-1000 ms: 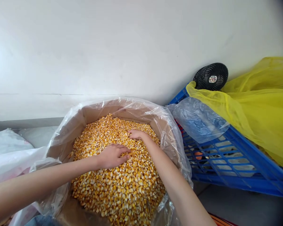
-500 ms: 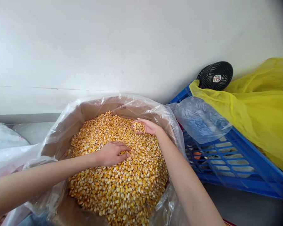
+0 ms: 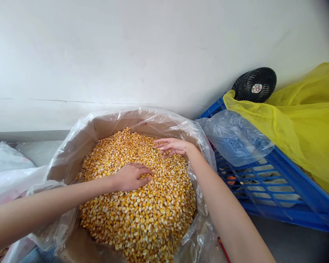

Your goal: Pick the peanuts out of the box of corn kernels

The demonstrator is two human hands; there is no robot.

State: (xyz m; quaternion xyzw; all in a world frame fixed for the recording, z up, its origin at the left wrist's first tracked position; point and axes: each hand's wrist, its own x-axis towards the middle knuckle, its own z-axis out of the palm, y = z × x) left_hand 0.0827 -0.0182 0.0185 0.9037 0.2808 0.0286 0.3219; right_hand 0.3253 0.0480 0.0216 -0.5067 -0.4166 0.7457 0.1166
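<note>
A heap of yellow and whitish corn kernels [image 3: 142, 215] fills a cardboard box [image 3: 109, 126] lined with a clear plastic bag [image 3: 79, 128]. My left hand [image 3: 133, 176] rests palm down on the middle of the heap, fingers stretched out and touching the kernels. Toward the far right of the heap, my right hand [image 3: 172, 147] hovers just over the corn with its fingers apart. Its palm is turned partly sideways, and I see no handful of kernels in it. The undersides of both hands are partly hidden.
Right of the box stands a tilted blue plastic crate [image 3: 279, 182] with a clear plastic sheet [image 3: 235, 137] and yellow netting [image 3: 304, 124] draped over it. A black fan [image 3: 254, 84] sits at its back corner. White sacks [image 3: 8, 159] lie at left; a white wall [image 3: 153, 54] rises behind.
The kernels cupped in my right hand have left it, and that hand has turned from palm up to partly sideways with fingers spread. My left hand has stayed on the heap.
</note>
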